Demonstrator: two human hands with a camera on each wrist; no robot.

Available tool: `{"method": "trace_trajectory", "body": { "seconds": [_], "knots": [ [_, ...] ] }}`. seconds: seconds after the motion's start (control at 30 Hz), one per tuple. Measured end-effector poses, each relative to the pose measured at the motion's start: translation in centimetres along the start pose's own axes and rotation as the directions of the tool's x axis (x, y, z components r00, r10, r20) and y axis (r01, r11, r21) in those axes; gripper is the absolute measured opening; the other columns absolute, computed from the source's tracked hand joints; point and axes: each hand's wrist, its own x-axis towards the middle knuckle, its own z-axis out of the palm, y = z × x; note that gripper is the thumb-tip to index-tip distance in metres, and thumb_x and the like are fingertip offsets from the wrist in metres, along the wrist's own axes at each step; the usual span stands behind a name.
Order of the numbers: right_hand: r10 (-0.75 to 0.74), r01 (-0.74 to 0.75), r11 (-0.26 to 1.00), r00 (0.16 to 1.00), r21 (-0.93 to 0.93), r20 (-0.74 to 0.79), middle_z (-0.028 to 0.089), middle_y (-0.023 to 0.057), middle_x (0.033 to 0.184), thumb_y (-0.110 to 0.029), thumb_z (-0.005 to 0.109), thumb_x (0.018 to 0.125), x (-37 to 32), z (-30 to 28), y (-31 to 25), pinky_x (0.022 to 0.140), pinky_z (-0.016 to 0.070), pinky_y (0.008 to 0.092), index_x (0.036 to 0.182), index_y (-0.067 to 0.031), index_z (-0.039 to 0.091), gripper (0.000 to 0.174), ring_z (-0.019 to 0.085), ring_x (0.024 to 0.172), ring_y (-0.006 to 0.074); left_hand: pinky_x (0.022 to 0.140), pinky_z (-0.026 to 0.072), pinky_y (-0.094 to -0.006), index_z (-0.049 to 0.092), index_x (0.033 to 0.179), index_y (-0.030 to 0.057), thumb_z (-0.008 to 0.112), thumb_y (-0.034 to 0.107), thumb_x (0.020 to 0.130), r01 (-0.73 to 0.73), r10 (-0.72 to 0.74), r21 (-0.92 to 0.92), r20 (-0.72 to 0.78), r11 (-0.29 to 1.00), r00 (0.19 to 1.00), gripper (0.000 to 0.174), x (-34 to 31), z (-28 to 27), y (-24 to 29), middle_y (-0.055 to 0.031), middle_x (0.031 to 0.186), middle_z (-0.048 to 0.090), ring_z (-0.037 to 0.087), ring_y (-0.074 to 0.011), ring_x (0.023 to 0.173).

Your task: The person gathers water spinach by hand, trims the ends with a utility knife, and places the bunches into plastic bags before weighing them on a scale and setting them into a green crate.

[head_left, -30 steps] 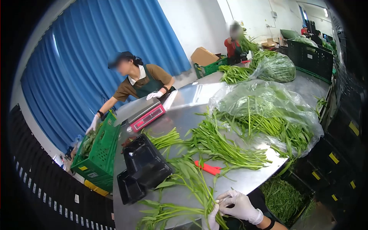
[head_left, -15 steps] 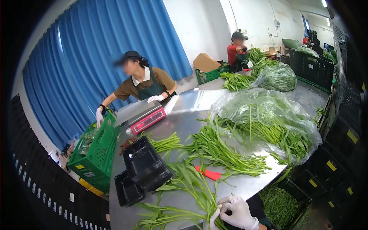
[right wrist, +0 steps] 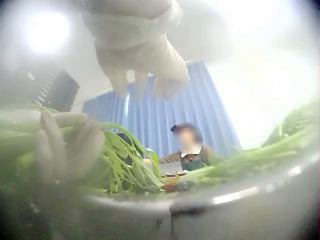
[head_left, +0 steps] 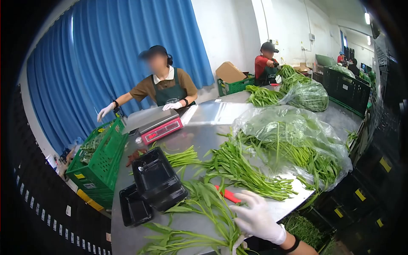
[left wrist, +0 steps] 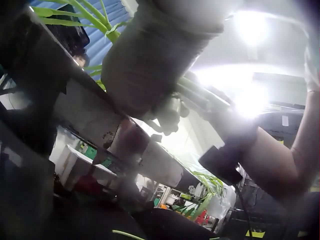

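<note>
My white-gloved left hand [right wrist: 70,145] grips a bunch of water spinach [head_left: 216,212] by its stems, fingers curled round them. The bunch's leaves fan out over the near part of the metal table. In the head view only a bit of this hand shows at the bottom edge. My gloved right hand [head_left: 259,219] hovers at the table's near edge, fingers spread and nothing in them. Just past its fingertips lies a red tool [head_left: 229,194], partly covered by leaves. Behind it is a loose pile of water spinach [head_left: 250,172].
Black plastic trays [head_left: 157,178] are stacked left of the bunch. Beyond them stand a red scale [head_left: 161,131] and a green crate [head_left: 95,165], with a person behind. A big clear bag [head_left: 297,131] of greens lies right. Black crates [head_left: 369,178] flank the table's right side.
My right hand has left the stems beside my left hand and moved up, its fingers now spread. The person by the scale has lifted a hand out of the green crate. My view has shifted slightly.
</note>
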Motion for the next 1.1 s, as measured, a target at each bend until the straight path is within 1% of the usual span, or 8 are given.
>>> {"method": "trace_trajectory", "body": {
  "seconds": [0.33, 0.47, 0.57, 0.67, 0.73, 0.8, 0.87, 1.1],
  "knots": [
    [-0.18, 0.288, 0.935, 0.887, -0.206, 0.424, 0.057, 0.0131, 0.115, -0.017, 0.062, 0.07, 2.3, 1.2, 0.8, 0.088, 0.041, 0.0412, 0.08, -0.0001, 0.065, 0.02, 0.049, 0.114, 0.0304, 0.054, 0.0447, -0.0258, 0.059, 0.105, 0.0013, 0.062, 0.009, 0.087, 0.002, -0.002, -0.009, -0.006, 1.0, 1.0, 0.019, 0.7, -0.6, 0.4, -0.0029, 0.078, 0.056, 0.054, -0.0125, 0.061],
    [-0.192, 0.248, 0.956, 0.931, -0.154, 0.31, 0.06, 0.0056, 0.106, -0.014, 0.069, 0.072, 2.1, 0.2, 1.0, 0.08, 0.0435, 0.0351, 0.076, -0.0088, 0.065, 0.008, 0.055, 0.105, 0.0252, 0.054, 0.0446, -0.026, 0.059, 0.105, 0.0015, 0.062, 0.009, 0.088, 0.03, -0.029, -0.041, 0.019, 0.999, 0.999, 0.019, 0.9, -0.6, 0.7, -0.0029, 0.078, 0.056, 0.054, -0.0125, 0.062],
    [0.074, -0.002, 0.953, 0.972, 0.302, -0.225, 0.062, 0.0099, 0.089, -0.011, 0.065, 0.082, 1.8, 0.7, 1.0, 0.079, 0.0461, 0.0321, 0.083, -0.0054, 0.062, 0.007, 0.059, 0.086, 0.0235, 0.054, 0.0446, -0.0261, 0.058, 0.105, 0.0016, 0.061, 0.009, 0.088, 0.049, -0.048, -0.042, 0.042, 0.998, 0.998, 0.019, 1.0, -0.5, 1.0, -0.0029, 0.078, 0.056, 0.054, -0.0125, 0.062],
    [0.594, 0.093, 0.693, 0.487, 0.715, -0.64, 0.059, 0.0068, 0.103, -0.024, 0.047, 0.097, 3.5, -3.4, 2.5, 0.088, 0.0424, 0.0345, 0.109, -0.0041, 0.058, 0.026, 0.054, 0.094, 0.0156, 0.055, 0.0451, -0.0269, 0.055, 0.107, 0.0019, 0.059, 0.011, 0.09, 0.069, -0.067, -0.054, 0.03, 0.996, 0.997, 0.02, 0.3, -0.1, 2.2, -0.0031, 0.077, 0.055, 0.053, -0.0129, 0.062],
    [0.699, 0.22, 0.54, 0.421, 0.812, -0.578, 0.06, 0.0078, 0.105, -0.024, 0.049, 0.095, 3.0, -4.6, 2.6, 0.087, 0.0433, 0.0327, 0.11, -0.0026, 0.059, 0.027, 0.055, 0.094, 0.015, 0.056, 0.0465, -0.0281, 0.053, 0.109, 0.0026, 0.057, 0.013, 0.092, 0.24, -0.228, -0.208, 0.081, 0.948, 0.97, 0.021, 0.1, -0.5, 2.8, -0.0029, 0.075, 0.053, 0.053, -0.0134, 0.062],
    [0.623, -0.408, 0.519, 0.782, 0.751, -0.006, 0.062, 0.0086, 0.109, -0.02, 0.054, 0.093, 0.2, -2.8, 2.8, 0.087, 0.0445, 0.0329, 0.111, -0.0026, 0.06, 0.026, 0.058, 0.091, 0.0174, 0.058, 0.0482, -0.0292, 0.053, 0.108, 0.0027, 0.056, 0.014, 0.092, 0.239, -0.221, -0.207, 0.105, 0.949, 0.97, 0.02, 0.0, 0.0, 3.5, -0.0021, 0.072, 0.051, 0.053, -0.0138, 0.062],
    [0.145, -0.182, 0.904, 0.982, 0.387, 0.122, 0.064, 0.0108, 0.106, -0.016, 0.058, 0.089, -1.6, 0.8, 3.6, 0.082, 0.047, 0.0343, 0.111, -0.0035, 0.06, 0.025, 0.061, 0.085, 0.023, 0.058, 0.0482, -0.0294, 0.054, 0.108, 0.004, 0.056, 0.016, 0.093, 0.26, -0.221, -0.308, 0.155, 0.915, 0.963, 0.019, 0.1, 0.2, 3.7, -0.0025, 0.074, 0.052, 0.052, -0.0132, 0.061],
    [-0.136, 0.066, 0.967, 0.95, 0.246, 0.281, 0.058, 0.006, 0.083, -0.016, 0.064, 0.082, -2.9, 2.5, 2.6, 0.065, 0.0465, 0.0338, 0.099, -0.0069, 0.062, 0.02, 0.059, 0.074, 0.024, 0.055, 0.0443, -0.0257, 0.055, 0.106, 0.0045, 0.055, 0.016, 0.094, 0.133, -0.1, -0.255, 0.139, 0.958, 0.985, 0.017, 0.4, -0.7, 2.8, -0.0041, 0.081, 0.055, 0.05, -0.0112, 0.059]
  ]
}}
